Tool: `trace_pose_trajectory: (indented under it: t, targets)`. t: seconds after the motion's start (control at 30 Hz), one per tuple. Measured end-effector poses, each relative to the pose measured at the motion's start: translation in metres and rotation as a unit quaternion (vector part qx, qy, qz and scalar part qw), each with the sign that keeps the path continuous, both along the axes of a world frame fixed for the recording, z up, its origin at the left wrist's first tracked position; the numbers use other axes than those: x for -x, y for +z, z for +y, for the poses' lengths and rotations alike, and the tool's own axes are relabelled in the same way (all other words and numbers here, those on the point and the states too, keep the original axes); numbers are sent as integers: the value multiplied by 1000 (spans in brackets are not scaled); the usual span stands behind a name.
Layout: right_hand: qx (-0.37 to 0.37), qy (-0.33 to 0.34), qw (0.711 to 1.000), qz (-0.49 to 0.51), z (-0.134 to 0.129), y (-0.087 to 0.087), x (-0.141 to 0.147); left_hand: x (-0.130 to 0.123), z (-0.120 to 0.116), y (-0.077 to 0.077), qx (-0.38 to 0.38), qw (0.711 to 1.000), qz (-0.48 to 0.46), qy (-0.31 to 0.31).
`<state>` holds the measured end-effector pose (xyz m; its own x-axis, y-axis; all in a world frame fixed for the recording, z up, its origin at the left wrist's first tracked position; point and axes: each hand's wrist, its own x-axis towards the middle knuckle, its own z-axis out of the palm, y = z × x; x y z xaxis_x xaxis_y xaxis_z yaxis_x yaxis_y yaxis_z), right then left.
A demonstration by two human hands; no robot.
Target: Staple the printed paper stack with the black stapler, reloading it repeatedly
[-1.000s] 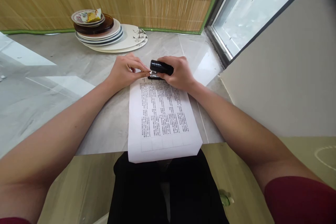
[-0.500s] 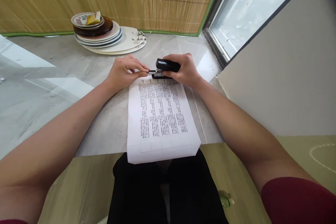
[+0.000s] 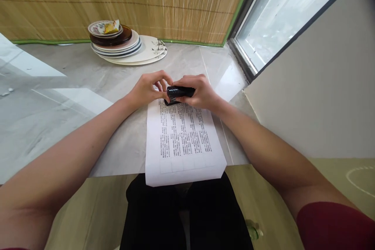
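A black stapler [image 3: 180, 92] lies over the top part of a printed white sheet [image 3: 187, 136], its front end pointing left. My right hand [image 3: 200, 91] is closed around the stapler's rear part. Curled at the stapler's front end, my left hand [image 3: 150, 89] has its thumb and fingertips touching it, and the metal slide is no longer visible outside the body. The sheet's lower end hangs past the counter edge and curls slightly.
A stack of plates [image 3: 117, 47] with a yellow wrapper [image 3: 111, 27] on top stands at the back, before a bamboo blind [image 3: 131, 4]. A window [image 3: 263, 19] and grey wall [image 3: 322, 86] are at the right. A green glass object [image 3: 253, 229] is on the floor.
The stapler has come down over the sheet's text, closer to me. The metal slide that stuck out at its left end is now in. My left hand has moved right, against the stapler.
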<state>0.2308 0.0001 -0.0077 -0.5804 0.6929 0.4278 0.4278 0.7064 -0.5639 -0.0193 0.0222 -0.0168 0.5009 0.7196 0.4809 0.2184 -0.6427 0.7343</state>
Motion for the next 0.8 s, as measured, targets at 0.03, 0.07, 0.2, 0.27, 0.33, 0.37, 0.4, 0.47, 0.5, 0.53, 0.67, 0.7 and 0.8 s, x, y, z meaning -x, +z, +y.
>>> trace_pose_trajectory:
  t: [0.03,0.07,0.2,0.27,0.33,0.37,0.4,0.47,0.5,0.53,0.67,0.7,0.8]
  targets:
    - [3,-11,1000,15,-3,2,1,0,0,0,-1,1000,-6,8]
    - [7,-24,999,30,-6,4,3,1,0,1,-4,1000,-20,16]
    - [38,-63,995,66,-20,14,14,8,12,1,26,990,-132,48]
    - [59,-47,996,49,-27,15,22,15,22,0,67,969,-224,78]
    - [67,-15,998,11,-31,14,26,22,31,-2,101,947,-286,106]
    - [68,-1,998,-11,-32,14,27,25,35,-3,114,942,-295,111]
    - [68,8,997,-34,-31,15,25,28,37,-4,120,942,-293,111]
    - [79,18,994,-79,-28,19,17,31,39,-6,118,949,-275,99]
    - [93,21,991,-97,-25,22,12,32,39,-6,114,955,-261,87]
    - [113,29,987,-112,-21,26,5,32,39,-6,110,960,-245,75]
    - [207,70,970,-103,-3,32,-21,31,37,-2,107,972,-201,55]
    - [197,36,977,-79,2,29,-25,31,37,0,110,972,-199,55]
    - [62,-190,979,-40,17,9,-28,29,36,3,124,964,-227,57]
